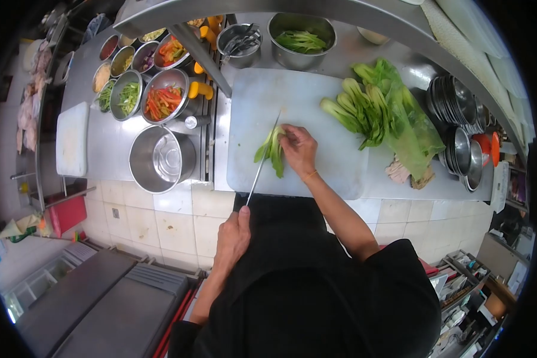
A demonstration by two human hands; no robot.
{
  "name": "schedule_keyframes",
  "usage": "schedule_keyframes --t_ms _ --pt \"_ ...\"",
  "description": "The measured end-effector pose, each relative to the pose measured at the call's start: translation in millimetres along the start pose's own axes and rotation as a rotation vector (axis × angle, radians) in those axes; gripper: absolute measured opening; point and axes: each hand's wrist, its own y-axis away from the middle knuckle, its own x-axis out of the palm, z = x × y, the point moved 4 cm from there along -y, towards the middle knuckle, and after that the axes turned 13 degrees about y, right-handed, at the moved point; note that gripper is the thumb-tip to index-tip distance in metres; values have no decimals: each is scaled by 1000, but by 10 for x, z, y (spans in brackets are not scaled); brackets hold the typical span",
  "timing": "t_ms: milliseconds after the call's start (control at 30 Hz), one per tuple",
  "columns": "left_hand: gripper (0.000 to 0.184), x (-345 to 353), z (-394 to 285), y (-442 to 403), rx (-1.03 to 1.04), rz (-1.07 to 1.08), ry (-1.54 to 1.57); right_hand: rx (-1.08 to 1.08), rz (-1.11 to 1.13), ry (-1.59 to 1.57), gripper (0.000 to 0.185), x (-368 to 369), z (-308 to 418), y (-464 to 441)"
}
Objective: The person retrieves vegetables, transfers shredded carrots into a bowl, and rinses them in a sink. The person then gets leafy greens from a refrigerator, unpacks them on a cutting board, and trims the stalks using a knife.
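Note:
My left hand [234,237] is closed round the handle of a long knife [261,166], whose blade points away from me over the white cutting board [250,89]. Beside the blade lies a green bok choy [275,156], leaves towards me. The fingers of my right hand [300,149] are closed on its pale stem end. At the board's right side rests a pile of bok choy [358,107], partly in and beside a thin green plastic bag [414,128]. Whether the blade touches the bok choy I cannot tell.
Behind the board stand a steel pot with leafy greens [301,42] and a pot of utensils [240,45]. To the left are an empty steel pot [162,159] and bowls of cut vegetables [164,98]. Stacked metal bowls [459,149] are at right; a metal shelf bar [358,13] crosses above.

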Motion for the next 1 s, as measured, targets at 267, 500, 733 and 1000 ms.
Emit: schedule_keyframes --t_ms 267,500,733,1000 --pt "54 62 -124 77 6 34 -47 4 -13 24 23 -84 5 16" --pt "50 97 -174 140 17 -11 -72 -56 -50 3 24 -56 10 26" --pt "52 151 -131 81 32 -15 -96 -38 -55 -57 24 -21 -6 14" --pt "54 312 -58 -91 31 -31 -168 -15 -58 -52 23 -14 -36 20"
